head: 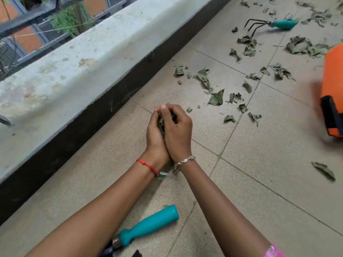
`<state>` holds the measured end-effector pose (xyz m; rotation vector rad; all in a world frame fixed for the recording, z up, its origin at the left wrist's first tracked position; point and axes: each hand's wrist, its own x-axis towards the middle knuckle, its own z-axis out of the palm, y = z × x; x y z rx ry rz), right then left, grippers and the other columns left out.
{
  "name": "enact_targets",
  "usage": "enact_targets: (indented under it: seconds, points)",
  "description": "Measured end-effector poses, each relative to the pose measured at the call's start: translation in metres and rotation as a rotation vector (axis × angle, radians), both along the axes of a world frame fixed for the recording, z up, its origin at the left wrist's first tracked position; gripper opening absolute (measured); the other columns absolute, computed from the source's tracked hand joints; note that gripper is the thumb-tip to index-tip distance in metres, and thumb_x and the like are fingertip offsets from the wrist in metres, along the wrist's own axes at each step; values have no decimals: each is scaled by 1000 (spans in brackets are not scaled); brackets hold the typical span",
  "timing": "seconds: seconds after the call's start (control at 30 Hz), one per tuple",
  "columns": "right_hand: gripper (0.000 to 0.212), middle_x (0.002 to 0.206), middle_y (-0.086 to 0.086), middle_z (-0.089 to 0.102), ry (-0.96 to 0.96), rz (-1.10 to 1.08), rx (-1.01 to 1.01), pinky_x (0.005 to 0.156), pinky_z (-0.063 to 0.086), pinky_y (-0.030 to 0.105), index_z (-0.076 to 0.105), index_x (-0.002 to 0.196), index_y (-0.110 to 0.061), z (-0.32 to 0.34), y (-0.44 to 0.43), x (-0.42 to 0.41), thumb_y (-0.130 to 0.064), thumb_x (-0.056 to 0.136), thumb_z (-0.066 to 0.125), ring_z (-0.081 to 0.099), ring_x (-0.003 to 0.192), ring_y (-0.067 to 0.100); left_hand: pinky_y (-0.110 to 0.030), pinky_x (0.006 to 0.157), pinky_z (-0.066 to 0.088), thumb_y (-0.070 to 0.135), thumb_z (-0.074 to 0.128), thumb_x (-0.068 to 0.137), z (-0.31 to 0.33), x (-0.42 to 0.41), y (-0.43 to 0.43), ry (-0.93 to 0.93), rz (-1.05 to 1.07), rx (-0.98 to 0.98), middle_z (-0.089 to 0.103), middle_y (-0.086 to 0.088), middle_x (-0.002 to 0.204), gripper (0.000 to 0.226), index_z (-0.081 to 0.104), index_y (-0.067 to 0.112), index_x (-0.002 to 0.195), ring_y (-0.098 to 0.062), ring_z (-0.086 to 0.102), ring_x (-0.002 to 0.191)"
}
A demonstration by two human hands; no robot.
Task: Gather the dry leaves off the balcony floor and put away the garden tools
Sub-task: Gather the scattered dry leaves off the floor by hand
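Green-grey dried leaves [161,125] are clasped between the left hand [154,135] and right hand [179,134], both curled round them, just beyond a teal-handled garden tool [148,226].

Leaves [161,125] between left hand [155,135] and right hand [179,134] were mostly hidden; only a dark sliver showed in the gap. Near tool [148,226]: head was hidden under left forearm [96,216] and cut by the bottom edge, kind not determinable. Orange box [333,80] was cut by the right edge and blurred. Rake [278,24]: handle end was smeared. Pink cloth [274,252] was cut off at the bottom.
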<state>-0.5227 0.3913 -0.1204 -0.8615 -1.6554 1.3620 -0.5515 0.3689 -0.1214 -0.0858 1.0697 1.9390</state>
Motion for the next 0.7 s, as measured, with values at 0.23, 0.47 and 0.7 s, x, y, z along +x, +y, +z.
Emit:
enact_targets:
  seconds: [0.23,0.47,0.7]
  points:
    - [25,80,7,55,-295,116,631,84,40,33,55,80,-4,-13,15,-11,-18,91,38,49,78,18,-23,95,39,25,34,100,5,-2,-9,-251,97,98,57,-4,92,26,56,10,96,-13,54,95]
    - [67,150,-6,33,-551,431,585,114,-15,43,24,145,-26,-2,3,-7,-58,87,15,13,143,5,-36,103,43,34,12,104,19,5,-10,-104,193,144,37,-5,148,46,47,9,120,-18,27,141]
    - [68,155,-15,11,-352,538,-3,115,-13,44,13,147,-35,20,13,-11,-63,86,14,3,138,-5,-23,69,52,26,35,102,-9,-36,-11,-92,-1,21,68,14,86,20,54,22,96,0,66,74]
